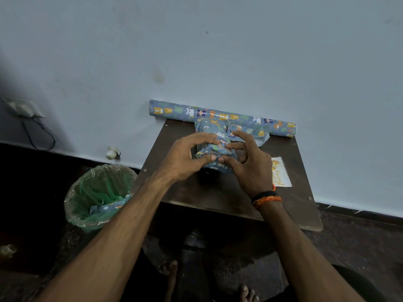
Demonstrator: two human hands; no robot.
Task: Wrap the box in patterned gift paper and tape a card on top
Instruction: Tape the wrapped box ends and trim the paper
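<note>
A small dark brown table (pixel 229 192) stands against a pale blue wall (pixel 218 51), and on its middle sits the box (pixel 214 147), already covered in blue gift paper printed with little animals and plants. Both hands work on the near end of the box. The left hand (pixel 185 160) comes in from the near left, its thumb and forefinger curled round a fold of paper at the near end of the box, pinching it. The right hand (pixel 250 164) comes in from the near right; its thumb meets the left thumb on the same fold and also pinches the paper, while its other fingers are spread and lifted above the box. The right wrist wears black and orange thread bands (pixel 267 198).

Along the far edge of the table, touching the wall, lies a roll of the same paper (pixel 222 116), overhanging the table on both sides. Just to the right of the box, near the roll, lies a loose offcut of paper (pixel 250 134) with its white underside showing at one corner. The card (pixel 281 173), white with gold balloons and gold birthday lettering, lies flat on the right side of the table, partly hidden by the right hand.

On the dark floor to the left of the table stands a bin (pixel 100 195) lined with a clear bag over green, with a scrap of the paper inside it. Bare toes show at the near edge of the view
</note>
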